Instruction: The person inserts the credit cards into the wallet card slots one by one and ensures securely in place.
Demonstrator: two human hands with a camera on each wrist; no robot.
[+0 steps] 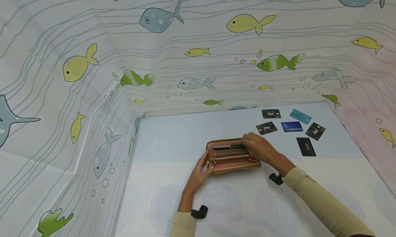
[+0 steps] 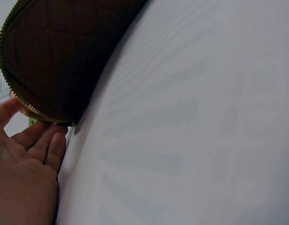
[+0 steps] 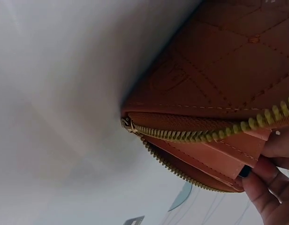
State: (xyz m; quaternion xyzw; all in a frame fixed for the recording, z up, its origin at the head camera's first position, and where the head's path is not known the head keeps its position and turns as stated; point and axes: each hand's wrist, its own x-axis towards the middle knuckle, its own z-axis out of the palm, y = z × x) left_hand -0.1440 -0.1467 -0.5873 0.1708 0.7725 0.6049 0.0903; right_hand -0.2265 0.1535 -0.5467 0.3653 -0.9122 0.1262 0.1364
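Observation:
A brown quilted zip-around wallet [image 1: 233, 168] stands unzipped on the table, its pink inner compartments facing up. Dark cards [image 1: 220, 148] show in the slots along its far side. My left hand [image 1: 198, 175] grips the wallet's left end, thumb on the near corner and fingers behind. At the far right corner, my right hand [image 1: 258, 147] has its fingers curled over the card slots. The right wrist view shows the dark corner of a card [image 3: 244, 171] between the fingertips [image 3: 257, 187] there; most of that card is hidden. The brass zipper [image 3: 196, 136] hangs open at this end.
Several cards lie loose at the back right: black ones such as the upright card [image 1: 306, 147], a blue card [image 1: 292, 126] and a teal card [image 1: 300, 116]. A fish-patterned sheet [image 1: 167, 65] rises behind and beside the white table [image 1: 167, 144].

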